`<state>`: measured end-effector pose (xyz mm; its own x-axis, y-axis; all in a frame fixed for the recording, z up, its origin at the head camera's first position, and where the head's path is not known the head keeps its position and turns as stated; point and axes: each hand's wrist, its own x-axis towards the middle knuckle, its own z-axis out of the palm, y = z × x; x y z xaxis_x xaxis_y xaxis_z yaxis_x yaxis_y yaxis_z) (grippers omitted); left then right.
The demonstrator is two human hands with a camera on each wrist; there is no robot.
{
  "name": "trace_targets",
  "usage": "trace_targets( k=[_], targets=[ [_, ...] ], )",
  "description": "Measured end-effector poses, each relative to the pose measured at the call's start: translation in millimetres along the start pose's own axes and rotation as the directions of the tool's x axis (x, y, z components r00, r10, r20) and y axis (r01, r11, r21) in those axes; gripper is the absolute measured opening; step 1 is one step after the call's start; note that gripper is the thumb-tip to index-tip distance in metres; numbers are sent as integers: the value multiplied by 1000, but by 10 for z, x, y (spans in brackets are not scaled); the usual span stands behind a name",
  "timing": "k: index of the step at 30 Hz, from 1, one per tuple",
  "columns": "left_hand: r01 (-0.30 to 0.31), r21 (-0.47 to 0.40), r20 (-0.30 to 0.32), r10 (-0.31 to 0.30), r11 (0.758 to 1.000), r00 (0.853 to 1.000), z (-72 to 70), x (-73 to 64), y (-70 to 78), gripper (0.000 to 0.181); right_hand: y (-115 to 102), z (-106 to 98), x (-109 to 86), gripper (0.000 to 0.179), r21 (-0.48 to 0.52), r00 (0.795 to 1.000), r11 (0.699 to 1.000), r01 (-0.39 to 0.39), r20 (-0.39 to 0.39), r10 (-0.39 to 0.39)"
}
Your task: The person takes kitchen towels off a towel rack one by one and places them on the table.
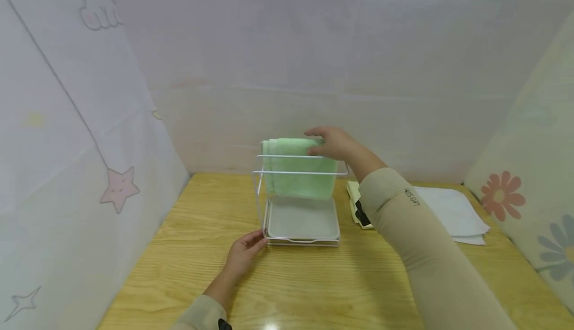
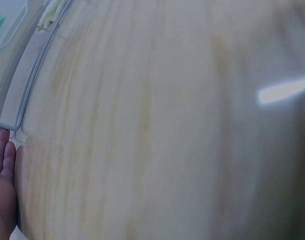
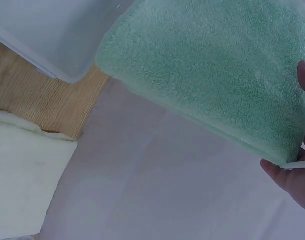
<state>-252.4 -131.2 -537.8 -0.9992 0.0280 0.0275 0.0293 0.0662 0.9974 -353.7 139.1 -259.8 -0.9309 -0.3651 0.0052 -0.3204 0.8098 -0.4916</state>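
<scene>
A white wire rack (image 1: 298, 173) stands on the table with a grey-white tray (image 1: 304, 218) in its base. A folded light green towel (image 1: 300, 178) hangs over the rack's rear bar; its fluffy face fills much of the right wrist view. My right hand (image 1: 337, 145) is at the towel's top right, thumb in front and fingers spread above the top edge. In the right wrist view, fingertips (image 3: 275, 170) lie by the towel's corner, beside the white bar end. My left hand (image 1: 244, 252) holds the rack's front left bottom corner, fingertips (image 2: 2, 136) right at the wire.
To the right of the rack lies a folded pale yellow cloth (image 1: 354, 195) with a dark patch, partly behind my right sleeve. Farther right is a folded white cloth (image 1: 450, 213). Printed fabric (image 1: 269, 46) encloses the wooden table (image 1: 215, 205) at the back and both sides.
</scene>
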Motion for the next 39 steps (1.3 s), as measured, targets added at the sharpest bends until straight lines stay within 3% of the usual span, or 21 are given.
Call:
trace_targets(
  k=[9,29,39],
  targets=[
    [7,18,10,-7,1000,1000,39,-28,32,36,-34,19,45,52,36,1000,999,-20,13,19],
    [0,52,12,0,999,1000,54,-42,59,37,14,29,85,39,170,988,980,-102,-102,120],
    [-15,58,25,14,998,1000,50,-23,29,38,-89,-153,23,40,227,980,971,-81,-157,118]
  ],
)
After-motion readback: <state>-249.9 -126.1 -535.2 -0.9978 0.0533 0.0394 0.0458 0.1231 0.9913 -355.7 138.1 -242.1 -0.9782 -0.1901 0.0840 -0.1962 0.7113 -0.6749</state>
